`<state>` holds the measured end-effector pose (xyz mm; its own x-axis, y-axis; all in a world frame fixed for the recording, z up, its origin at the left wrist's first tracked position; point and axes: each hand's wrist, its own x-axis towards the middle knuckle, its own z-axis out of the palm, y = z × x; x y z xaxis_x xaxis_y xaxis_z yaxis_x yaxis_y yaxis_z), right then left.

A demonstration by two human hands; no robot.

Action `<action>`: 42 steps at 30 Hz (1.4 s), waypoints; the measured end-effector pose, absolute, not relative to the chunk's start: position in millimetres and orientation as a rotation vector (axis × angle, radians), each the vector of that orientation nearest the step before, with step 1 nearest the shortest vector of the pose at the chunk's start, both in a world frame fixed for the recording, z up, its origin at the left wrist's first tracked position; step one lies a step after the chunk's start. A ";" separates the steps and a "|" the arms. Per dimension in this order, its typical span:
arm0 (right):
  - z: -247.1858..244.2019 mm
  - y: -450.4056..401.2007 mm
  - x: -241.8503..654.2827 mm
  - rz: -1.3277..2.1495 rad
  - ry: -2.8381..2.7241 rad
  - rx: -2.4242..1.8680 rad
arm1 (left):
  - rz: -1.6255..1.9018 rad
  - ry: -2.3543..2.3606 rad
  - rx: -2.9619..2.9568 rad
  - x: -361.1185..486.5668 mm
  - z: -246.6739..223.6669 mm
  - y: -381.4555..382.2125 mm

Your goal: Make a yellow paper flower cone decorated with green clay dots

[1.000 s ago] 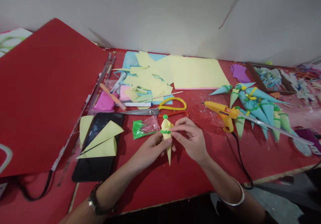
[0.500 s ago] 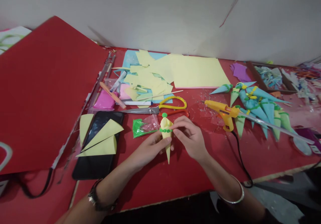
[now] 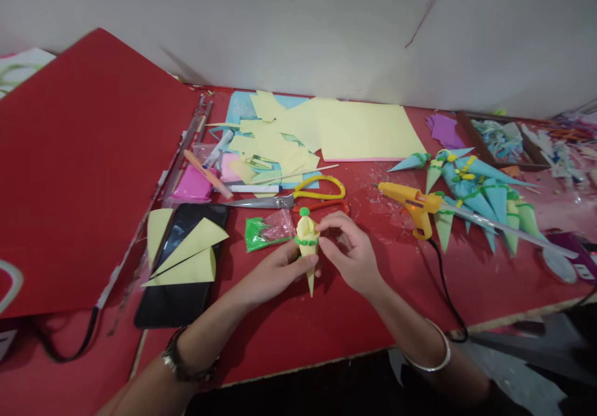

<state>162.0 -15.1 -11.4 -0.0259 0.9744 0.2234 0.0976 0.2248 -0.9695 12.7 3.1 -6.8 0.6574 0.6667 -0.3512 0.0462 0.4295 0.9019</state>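
Note:
A small pale yellow paper cone [image 3: 308, 260], point down, has a ring of green dots round its rim, a cream swirl and a green ball on top. My left hand [image 3: 282, 272] is closed round the cone's body, thumb in front. At the cone's right rim is my right hand [image 3: 349, 254], its thumb and index finger bent and apart, with nothing visible between them. A plastic packet of green clay [image 3: 255, 234] lies just left of the cone. Behind the hands rest scissors [image 3: 280, 202] with yellow and red handles.
Left are a black phone [image 3: 172, 304] under yellow paper pieces and a red board [image 3: 84, 173]. Paper scraps [image 3: 265, 139] lie behind. Right are a yellow glue gun [image 3: 410, 201], finished blue and green cones [image 3: 476, 198] and a box of scraps [image 3: 499, 142].
The right thumb and index finger have shifted slightly at the cone's rim and spread a little. The whole view has moved slightly; the left hand still holds the cone.

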 end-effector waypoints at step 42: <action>-15.4 -29.1 147.2 -0.061 -2.143 -1.277 | 0.782 0.994 0.499 25.1 -10.4 -5.4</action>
<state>147.2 -29.1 -15.4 -0.3276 0.7759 0.5392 0.8052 0.5278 -0.2702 25.1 -5.4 -10.4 0.3162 0.7745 -0.5479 -0.3499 0.6321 0.6914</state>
